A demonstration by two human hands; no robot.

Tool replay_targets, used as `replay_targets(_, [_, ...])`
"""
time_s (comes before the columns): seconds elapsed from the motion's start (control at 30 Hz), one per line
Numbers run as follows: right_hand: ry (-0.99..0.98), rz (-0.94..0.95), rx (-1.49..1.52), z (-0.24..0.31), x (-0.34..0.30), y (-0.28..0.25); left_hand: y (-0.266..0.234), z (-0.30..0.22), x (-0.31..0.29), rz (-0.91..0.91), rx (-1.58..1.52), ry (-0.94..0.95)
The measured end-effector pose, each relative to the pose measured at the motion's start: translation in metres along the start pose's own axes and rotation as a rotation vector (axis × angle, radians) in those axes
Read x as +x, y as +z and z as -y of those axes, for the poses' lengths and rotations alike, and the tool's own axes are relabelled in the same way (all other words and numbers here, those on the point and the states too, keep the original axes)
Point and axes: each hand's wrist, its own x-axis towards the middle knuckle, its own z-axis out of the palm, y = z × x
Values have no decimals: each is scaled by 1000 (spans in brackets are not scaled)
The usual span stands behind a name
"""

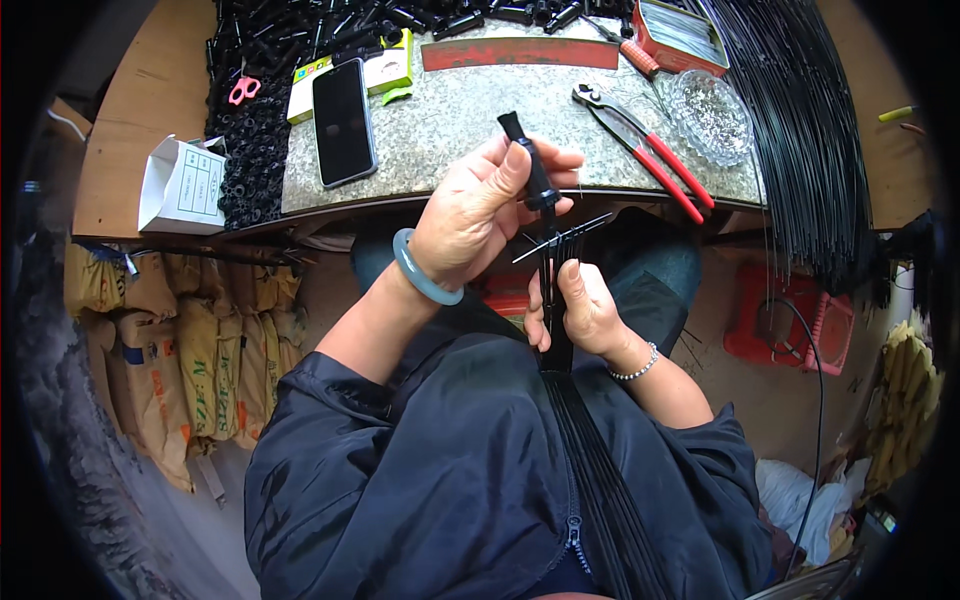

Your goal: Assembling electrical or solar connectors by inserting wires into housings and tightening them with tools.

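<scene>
My left hand [470,205], with a pale blue bangle at its wrist, is closed around a black tube-shaped plastic piece [538,172] with a flared top. Just below this piece, several thin black ribs [560,240] stick out sideways, like those of an umbrella frame. My right hand [590,310] grips the bundle of long black rods [595,465] that runs down over my lap. Its thumb lies along the front of the bundle, and a beaded bracelet circles that wrist. How the tube-shaped piece meets the rods cannot be made out.
On the speckled worktop [450,120] lie a phone [343,122], red-handled pliers [645,150], a glass dish [708,117], a screwdriver [640,57] and a red strip [520,53]. Black parts [262,150] heap at the left; long black rods [815,160] overhang the right edge.
</scene>
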Motion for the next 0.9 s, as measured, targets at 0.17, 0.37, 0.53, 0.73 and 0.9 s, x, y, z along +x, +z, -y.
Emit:
replay_targets(0.17, [-8,-4,-3,1,0,-1,-4,2,1,31,26,-26])
replay_targets(0.37, [-7,-22,5,1,0,-1,-3,5,-1,9,116,-18])
replay_targets(0.53, [0,-25,2,0,1,-2,-5,11,-4,-32,257,47])
replay_targets(0.73, [4,-45,9,0,0,-2,-13,6,-10,126,268,-102])
replay_targets(0.9, [-8,-20,6,-1,0,-2,-16,8,-10,125,173,-96])
